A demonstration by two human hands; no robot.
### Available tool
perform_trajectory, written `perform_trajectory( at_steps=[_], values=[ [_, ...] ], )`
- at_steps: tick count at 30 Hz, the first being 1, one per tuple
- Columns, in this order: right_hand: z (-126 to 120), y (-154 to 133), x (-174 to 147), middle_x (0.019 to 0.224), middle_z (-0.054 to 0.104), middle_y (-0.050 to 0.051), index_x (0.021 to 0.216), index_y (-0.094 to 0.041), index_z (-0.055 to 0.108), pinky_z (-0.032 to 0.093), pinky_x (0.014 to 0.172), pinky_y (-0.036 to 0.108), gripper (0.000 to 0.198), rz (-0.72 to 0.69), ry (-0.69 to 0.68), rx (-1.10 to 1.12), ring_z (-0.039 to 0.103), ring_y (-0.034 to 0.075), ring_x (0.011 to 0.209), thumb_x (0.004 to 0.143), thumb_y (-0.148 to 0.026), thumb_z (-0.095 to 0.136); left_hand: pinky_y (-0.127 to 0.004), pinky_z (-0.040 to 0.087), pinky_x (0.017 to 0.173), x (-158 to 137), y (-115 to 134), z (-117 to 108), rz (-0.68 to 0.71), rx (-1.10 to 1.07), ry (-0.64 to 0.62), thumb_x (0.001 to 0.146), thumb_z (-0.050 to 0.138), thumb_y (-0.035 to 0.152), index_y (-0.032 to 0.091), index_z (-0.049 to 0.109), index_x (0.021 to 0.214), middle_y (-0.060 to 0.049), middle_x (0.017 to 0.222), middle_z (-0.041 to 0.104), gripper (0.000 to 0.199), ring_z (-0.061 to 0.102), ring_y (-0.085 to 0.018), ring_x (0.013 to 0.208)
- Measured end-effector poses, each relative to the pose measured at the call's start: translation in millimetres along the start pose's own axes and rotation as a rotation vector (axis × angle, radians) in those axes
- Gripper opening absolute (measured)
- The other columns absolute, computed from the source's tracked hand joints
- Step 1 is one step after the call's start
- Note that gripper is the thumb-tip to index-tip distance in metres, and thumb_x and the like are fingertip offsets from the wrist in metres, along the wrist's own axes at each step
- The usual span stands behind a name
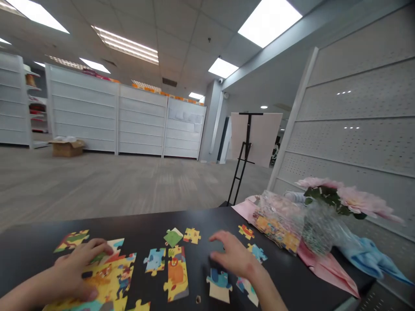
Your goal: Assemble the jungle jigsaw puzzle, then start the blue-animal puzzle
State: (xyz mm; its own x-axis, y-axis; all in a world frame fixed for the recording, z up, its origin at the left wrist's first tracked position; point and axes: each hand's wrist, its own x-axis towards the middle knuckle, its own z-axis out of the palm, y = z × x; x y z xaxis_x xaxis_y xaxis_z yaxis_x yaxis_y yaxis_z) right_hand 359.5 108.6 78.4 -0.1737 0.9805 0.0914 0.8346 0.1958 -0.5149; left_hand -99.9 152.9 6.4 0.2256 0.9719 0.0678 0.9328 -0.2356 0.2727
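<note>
My left hand rests on a partly joined jigsaw puzzle at the lower left, fingers stretched and thumb apart. It covers part of the yellow picture. Over the black table, my right hand is open, thumb and forefinger apart with nothing seen between them. Just below it lies a puzzle piece with a blue elephant. Between my hands are a joined lion section, a light-blue piece, a green piece and a small yellow piece. Right of my right hand lie an orange-red piece and a blue piece.
A clear bag of puzzle pieces lies on pink cloth at the table's right, beside pink flowers and blue fabric. Beyond the black table stand an easel, white shelving and a cardboard box.
</note>
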Motion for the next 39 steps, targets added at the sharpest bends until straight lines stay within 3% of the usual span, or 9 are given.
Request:
perform_trajectory(
  at_steps=[2, 7, 11, 15, 18, 22, 27, 33, 39],
  values=[
    [1, 9, -36, 0.126, 0.064, 0.008, 0.121, -0.023, 0.066, 0.043, 0.102, 0.037, 0.056, 0.092, -0.077, 0.03, 0.058, 0.028, 0.118, 0.065, -0.024, 0.073, -0.055, 0.043, 0.099, -1, 6, -9, -0.018, -0.06, -0.088, 0.05, 0.073, 0.036, 0.038, 0.067, 0.121, -0.006, 0.145, 0.051, 0.072, 0.045, -0.045, 0.133],
    [16, 23, -69, 0.124, 0.065, 0.01, 0.116, -0.022, 0.067, 0.044, 0.101, 0.037, 0.05, 0.091, -0.09, 0.037, 0.06, 0.028, 0.116, 0.066, -0.018, 0.062, -0.057, 0.039, 0.101, -5, 21, -34, -0.001, -0.121, -0.193, 0.052, 0.077, 0.039, 0.035, 0.063, 0.124, -0.009, 0.145, 0.047, 0.073, 0.04, -0.044, 0.135],
    [12, 17, -47, 0.125, 0.064, 0.009, 0.124, -0.027, 0.066, 0.044, 0.1, 0.035, 0.067, 0.114, -0.098, 0.019, 0.061, 0.029, 0.113, 0.058, -0.016, 0.067, -0.054, 0.04, 0.1, -8, 27, -40, 0.029, -0.134, -0.195, 0.051, 0.079, 0.045, 0.034, 0.061, 0.121, -0.009, 0.139, 0.048, 0.073, 0.043, -0.041, 0.132],
    [7, -11, -16, 0.076, 0.065, 0.0, 0.089, -0.025, 0.072, 0.045, 0.074, 0.029, 0.029, -0.014, -0.124, 0.036, 0.061, 0.02, 0.076, 0.065, -0.017, 0.059, -0.054, 0.039, 0.1, -7, 28, -40, 0.023, -0.123, -0.196, 0.049, 0.079, 0.05, 0.032, 0.061, 0.117, -0.008, 0.134, 0.049, 0.072, 0.046, -0.038, 0.128],
    [20, -44, 12, 0.064, 0.054, -0.005, 0.075, -0.022, 0.056, 0.039, 0.059, 0.025, 0.007, -0.115, -0.116, 0.355, 0.053, 0.015, 0.062, 0.068, -0.024, 0.058, -0.054, 0.038, 0.1, -6, 25, -39, 0.026, -0.139, -0.193, 0.048, 0.081, 0.051, 0.032, 0.06, 0.116, -0.008, 0.133, 0.049, 0.074, 0.046, -0.038, 0.127],
    [62, -81, 57, 0.06, 0.048, -0.01, 0.094, -0.023, 0.054, 0.036, 0.05, 0.023, 0.031, -0.05, -0.141, 0.822, 0.047, 0.01, 0.049, 0.064, -0.029, 0.06, -0.054, 0.038, 0.101, -5, 13, -37, 0.007, -0.151, -0.196, 0.041, 0.085, 0.049, 0.033, 0.06, 0.113, -0.006, 0.131, 0.05, 0.078, 0.047, -0.038, 0.126],
    [116, -90, 100, 0.058, 0.055, -0.009, 0.104, -0.02, 0.059, 0.039, 0.048, 0.023, 0.051, 0.004, -0.195, 0.898, 0.058, 0.013, 0.049, 0.06, -0.041, 0.072, -0.054, 0.038, 0.1, -8, 8, -44, -0.046, -0.123, -0.204, 0.036, 0.088, 0.043, 0.031, 0.062, 0.108, -0.005, 0.126, 0.052, 0.077, 0.048, -0.039, 0.121],
    [139, -89, 96, 0.06, 0.066, -0.004, 0.091, -0.022, 0.048, 0.04, 0.046, 0.02, 0.051, -0.02, -0.111, 0.948, 0.068, 0.017, 0.057, 0.07, -0.062, 0.073, -0.039, 0.042, 0.101, -5, 59, -38, 0.079, -0.413, -0.033, 0.066, 0.077, 0.033, 0.031, 0.056, 0.123, -0.003, 0.125, 0.057, 0.061, 0.053, -0.028, 0.115],
    [137, -100, 85, 0.066, 0.068, -0.001, 0.098, -0.023, 0.049, 0.048, 0.052, 0.025, 0.046, -0.038, -0.164, 0.876, 0.07, 0.02, 0.065, 0.079, -0.061, 0.065, -0.034, 0.043, 0.103, 11, 95, 7, 0.062, -0.597, 0.006, 0.064, 0.08, 0.022, 0.032, 0.046, 0.141, -0.004, 0.143, 0.05, 0.085, 0.049, -0.029, 0.124]
  ],
)
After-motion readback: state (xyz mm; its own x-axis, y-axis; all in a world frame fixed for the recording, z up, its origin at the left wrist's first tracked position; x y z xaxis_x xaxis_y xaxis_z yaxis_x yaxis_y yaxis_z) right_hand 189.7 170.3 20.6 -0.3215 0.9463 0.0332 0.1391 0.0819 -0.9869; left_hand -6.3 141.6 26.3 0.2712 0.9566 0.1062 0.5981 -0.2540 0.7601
